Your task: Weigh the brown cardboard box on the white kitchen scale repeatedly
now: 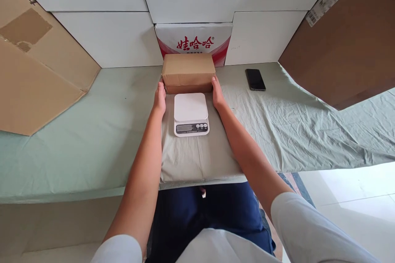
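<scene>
A brown cardboard box (189, 65) sits at the back of the cloth-covered table, behind a white digital kitchen scale (191, 107). My left hand (159, 98) presses against the box's left side, and my right hand (217, 93) against its right side, so the box is held between both palms. Most of the fingers are hidden along the sides of the box. The scale lies flat between my forearms, with its display and buttons facing me and its white platform bare.
Behind the box stands a white and red carton (228, 35) with Chinese lettering. A black phone (255, 79) lies to the right. Large cardboard panels flank the table at left (46, 70) and right (345, 49). Wrinkled pale green cloth (308, 131) covers the table.
</scene>
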Demonstrator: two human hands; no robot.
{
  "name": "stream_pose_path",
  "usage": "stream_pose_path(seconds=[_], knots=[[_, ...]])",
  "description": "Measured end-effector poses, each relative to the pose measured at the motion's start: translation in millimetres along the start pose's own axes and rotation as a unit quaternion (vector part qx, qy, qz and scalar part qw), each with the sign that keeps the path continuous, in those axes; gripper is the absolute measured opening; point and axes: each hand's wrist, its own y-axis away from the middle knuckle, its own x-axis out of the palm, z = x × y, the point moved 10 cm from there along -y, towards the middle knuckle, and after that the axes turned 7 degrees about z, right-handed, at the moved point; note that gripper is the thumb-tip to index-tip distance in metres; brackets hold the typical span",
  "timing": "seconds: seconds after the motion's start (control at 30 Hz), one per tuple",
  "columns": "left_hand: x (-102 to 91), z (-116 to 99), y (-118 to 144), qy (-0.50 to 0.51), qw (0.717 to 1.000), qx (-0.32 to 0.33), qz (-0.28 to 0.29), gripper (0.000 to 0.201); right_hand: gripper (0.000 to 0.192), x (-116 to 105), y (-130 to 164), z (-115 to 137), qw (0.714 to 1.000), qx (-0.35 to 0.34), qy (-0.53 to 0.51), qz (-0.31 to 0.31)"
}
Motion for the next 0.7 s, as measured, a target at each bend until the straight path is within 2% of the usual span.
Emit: stream_pose_path(seconds=[0.17, 0.27, 0.47, 0.6, 0.7], knots=[[5.9, 0.2, -1.7, 0.001, 1.0, 0.002, 0.012, 0.1, 0.082, 1.9, 1.0, 5.4, 1.0, -0.006, -0.024, -0.01], [8.0, 2.7, -2.0, 0.001, 1.0, -0.001, 0.013, 0.103, 0.079, 2.1, 0.5, 1.0, 0.999, 0.014, -0.034, -0.017], [4.1, -0.6, -1.7, -0.006, 1.0, -0.022, -0.003, 0.096, 0.081, 12.8, -0.1, 9.2, 0.999, -0.011, -0.044, -0.001], [0.9, -31.9, 9.6, -0.022, 1.0, 0.001, -0.009, 0.095, 0.091, 20.0, 5.0, 39.4, 0.999, -0.019, -0.027, 0.011], [2.5, -62.1, 42.1, -0.03, 0.999, 0.041, -0.002, 0.093, 0.088, 25.9, 29.2, 79.3, 0.998, -0.051, 0.016, 0.04]])
